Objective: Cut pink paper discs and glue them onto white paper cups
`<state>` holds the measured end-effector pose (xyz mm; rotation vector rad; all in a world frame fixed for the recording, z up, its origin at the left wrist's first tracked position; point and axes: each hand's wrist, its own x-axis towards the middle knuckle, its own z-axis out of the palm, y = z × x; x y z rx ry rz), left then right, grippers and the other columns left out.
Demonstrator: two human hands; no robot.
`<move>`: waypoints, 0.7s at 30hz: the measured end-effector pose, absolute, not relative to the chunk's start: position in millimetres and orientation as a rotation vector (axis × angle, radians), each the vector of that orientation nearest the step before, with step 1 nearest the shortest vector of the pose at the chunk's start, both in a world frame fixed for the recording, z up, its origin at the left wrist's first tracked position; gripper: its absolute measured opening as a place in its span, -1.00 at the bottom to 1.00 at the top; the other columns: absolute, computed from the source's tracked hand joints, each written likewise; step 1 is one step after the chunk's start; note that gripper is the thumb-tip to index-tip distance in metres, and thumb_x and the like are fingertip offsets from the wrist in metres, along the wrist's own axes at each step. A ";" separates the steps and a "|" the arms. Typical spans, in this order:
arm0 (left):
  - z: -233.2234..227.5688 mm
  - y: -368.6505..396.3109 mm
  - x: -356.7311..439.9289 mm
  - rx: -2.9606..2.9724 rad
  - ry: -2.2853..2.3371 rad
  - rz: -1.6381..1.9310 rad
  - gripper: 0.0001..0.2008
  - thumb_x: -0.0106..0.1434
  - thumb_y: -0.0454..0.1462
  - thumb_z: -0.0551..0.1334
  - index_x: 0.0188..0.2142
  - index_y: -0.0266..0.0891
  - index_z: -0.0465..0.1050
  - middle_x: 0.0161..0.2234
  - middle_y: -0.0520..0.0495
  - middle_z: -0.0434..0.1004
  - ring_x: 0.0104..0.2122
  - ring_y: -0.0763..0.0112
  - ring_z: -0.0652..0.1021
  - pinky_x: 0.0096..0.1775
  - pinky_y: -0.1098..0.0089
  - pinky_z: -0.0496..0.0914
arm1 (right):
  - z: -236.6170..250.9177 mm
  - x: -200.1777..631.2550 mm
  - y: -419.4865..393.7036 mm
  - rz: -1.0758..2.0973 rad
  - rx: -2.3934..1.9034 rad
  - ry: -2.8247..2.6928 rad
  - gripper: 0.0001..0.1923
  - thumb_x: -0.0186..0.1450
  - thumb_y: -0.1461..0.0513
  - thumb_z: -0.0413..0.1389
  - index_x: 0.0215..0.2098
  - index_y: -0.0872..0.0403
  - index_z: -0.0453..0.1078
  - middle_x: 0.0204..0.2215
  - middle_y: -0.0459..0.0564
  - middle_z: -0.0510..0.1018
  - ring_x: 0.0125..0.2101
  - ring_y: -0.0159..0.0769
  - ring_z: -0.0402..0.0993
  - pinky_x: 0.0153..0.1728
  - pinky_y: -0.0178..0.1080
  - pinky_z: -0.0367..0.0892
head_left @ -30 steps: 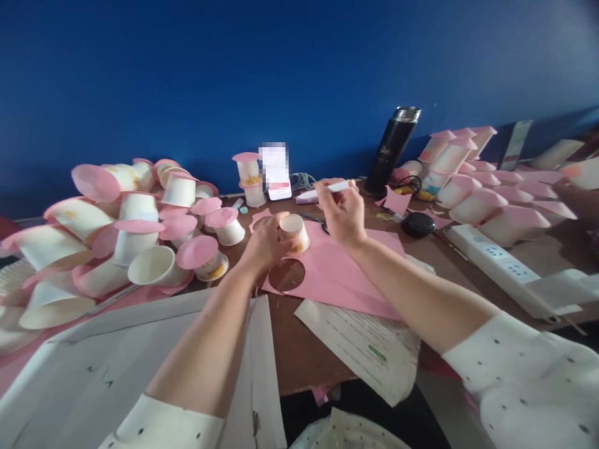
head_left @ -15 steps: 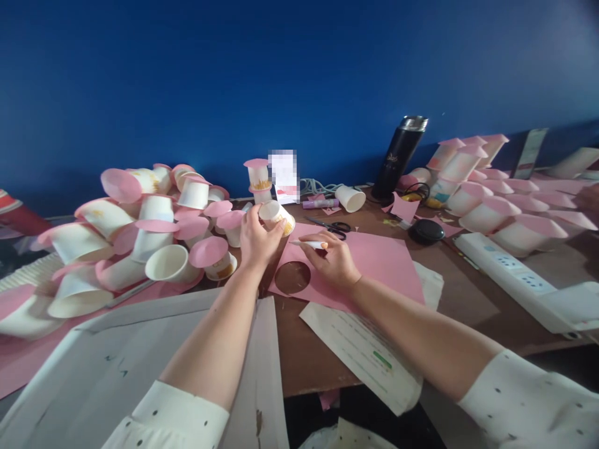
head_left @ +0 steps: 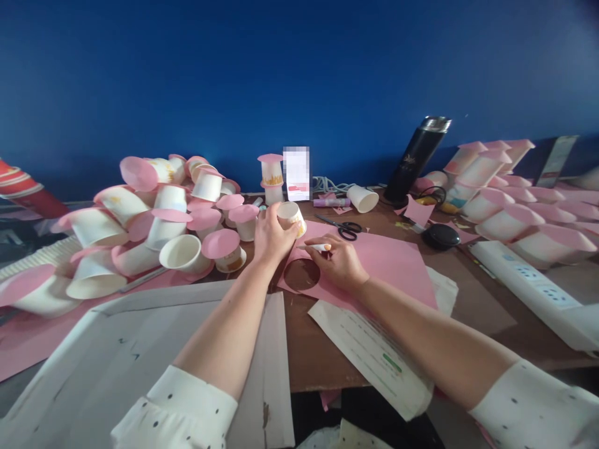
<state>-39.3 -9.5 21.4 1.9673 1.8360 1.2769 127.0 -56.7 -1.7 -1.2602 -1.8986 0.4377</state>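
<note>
My left hand is closed around a white paper cup with a yellow print, held near the left end of a pink paper sheet. A round hole is cut in that sheet, just below the cup. My right hand grips a white pen, its tip pointing left beside the cup. The right hand rests over the pink sheet. Behind it lie black-handled scissors. The cup's side toward my left palm is hidden.
Many paper cups with pink discs crowd the left; more stand at right. A loose cup, a purple glue stick, a phone and a black flask sit at the back. A power strip lies right.
The whole view has shifted, so things sit a little further right in the picture. Both hands keep their hold on the cup and the pen.
</note>
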 end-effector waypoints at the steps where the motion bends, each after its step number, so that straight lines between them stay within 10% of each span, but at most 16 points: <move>1: 20.9 -9.2 -39.4 1.969 1.836 1.274 -0.46 0.07 -0.19 0.32 0.06 -0.20 0.32 0.03 -0.21 0.44 0.12 0.06 0.38 0.09 0.13 0.30 | -2.3 126.8 -56.3 0.435 -1.262 -1.900 -0.79 0.32 0.14 0.11 -0.15 -0.06 0.56 -0.18 -0.06 0.62 -0.26 -0.26 0.55 -0.23 -0.26 0.39; 21: 20.6 -11.5 -39.1 2.068 1.751 1.095 -0.47 0.06 -0.22 0.33 0.05 -0.21 0.34 0.00 -0.22 0.46 0.04 0.08 0.44 0.05 0.12 0.35 | 3.5 125.3 -59.5 0.470 -1.278 -1.879 -0.82 0.28 0.18 0.13 -0.24 -0.02 0.58 -0.27 -0.04 0.62 -0.32 -0.25 0.55 -0.22 -0.23 0.38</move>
